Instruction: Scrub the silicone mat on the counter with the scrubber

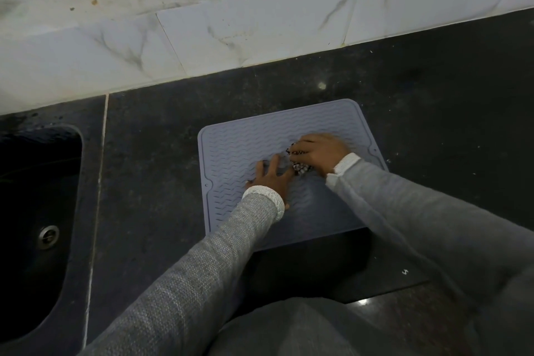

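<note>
1. Silicone mat (231, 150) lies near the counter's (433, 113) front edge.
2. My left hand (270, 175), fingers spread, pins it flat.
3. My right hand (320, 153) grips the scrubber (299, 166); I should follow the ridges, pressing firmly.

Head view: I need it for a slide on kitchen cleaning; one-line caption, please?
Right hand grips the scrubber on the grey silicone mat while the left hand presses the mat flat.
</note>
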